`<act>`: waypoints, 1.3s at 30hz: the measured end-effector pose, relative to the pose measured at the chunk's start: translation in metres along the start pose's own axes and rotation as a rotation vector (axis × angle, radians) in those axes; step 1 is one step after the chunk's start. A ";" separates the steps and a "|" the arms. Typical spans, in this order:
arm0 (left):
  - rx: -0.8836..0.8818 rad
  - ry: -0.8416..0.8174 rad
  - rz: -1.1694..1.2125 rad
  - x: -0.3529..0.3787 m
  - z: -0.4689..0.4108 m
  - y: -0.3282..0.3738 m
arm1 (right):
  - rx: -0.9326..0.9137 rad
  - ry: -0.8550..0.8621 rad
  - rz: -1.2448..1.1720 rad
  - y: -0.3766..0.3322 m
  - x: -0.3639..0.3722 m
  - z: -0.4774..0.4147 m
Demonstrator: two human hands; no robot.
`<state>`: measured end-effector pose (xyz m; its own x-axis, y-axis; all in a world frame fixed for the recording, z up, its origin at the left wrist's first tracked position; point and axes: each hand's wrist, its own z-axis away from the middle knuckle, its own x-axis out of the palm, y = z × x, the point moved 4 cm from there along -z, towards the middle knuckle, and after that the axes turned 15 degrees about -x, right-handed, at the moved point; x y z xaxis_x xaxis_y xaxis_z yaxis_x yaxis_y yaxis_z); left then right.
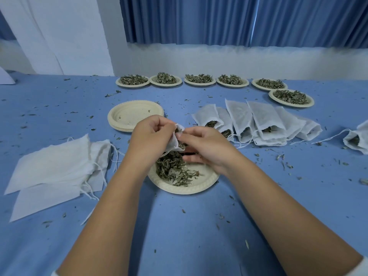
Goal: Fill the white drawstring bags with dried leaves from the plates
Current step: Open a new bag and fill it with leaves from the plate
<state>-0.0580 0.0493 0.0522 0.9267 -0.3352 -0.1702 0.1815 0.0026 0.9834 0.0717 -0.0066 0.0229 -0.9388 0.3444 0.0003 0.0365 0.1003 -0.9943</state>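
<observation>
The white drawstring bag (175, 140), thin gauzy cloth, sits between your two hands just above the near cream paper plate (185, 189), with leaves showing at its open mouth. Your left hand (151, 134) pinches the bag's left rim between thumb and curled fingers. Your right hand (207, 145) has its thumb on the right side of the mouth and the other fingers curled underneath. It looks to pinch the rim too, but whether it also grips leaves is hidden. The plate under your hands carries a loose pile of dried green leaves (175, 171), mostly on its left half. Your right wrist covers part of the plate's right rim, and your hands hide its far edge.

Just behind your hands is a stack of empty cream paper plates (129, 116). To your left lies a pile of flat empty white bags (53, 166), strings trailing off its right side. To your right is a row of filled white bags (258, 120), overlapped, mouths toward you. One more filled bag (356, 139) lies at the right edge. Along the far side are six leaf-heaped cream plates (199, 84), five in a line and the sixth set nearer at the right end. Everything rests on a blue tablecloth (179, 226) littered with leaf crumbs (280, 157). A pleated blue curtain (239, 20) hangs above a white wall (199, 60).
</observation>
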 end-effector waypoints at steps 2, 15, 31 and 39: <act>-0.005 -0.043 0.000 0.002 0.002 0.001 | -0.004 0.011 -0.001 0.002 0.000 0.000; 0.042 -0.223 -0.108 0.021 0.011 0.002 | -0.093 0.053 0.118 0.006 -0.001 -0.003; 0.048 0.059 0.012 0.003 0.001 -0.001 | 0.163 -0.097 -0.209 -0.009 -0.013 0.002; 0.038 0.004 -0.063 0.007 0.002 0.000 | 0.015 -0.100 0.045 -0.006 -0.006 0.002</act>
<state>-0.0518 0.0450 0.0515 0.9150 -0.3302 -0.2317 0.2267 -0.0542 0.9725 0.0767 -0.0110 0.0287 -0.9658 0.2535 -0.0544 0.0750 0.0723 -0.9946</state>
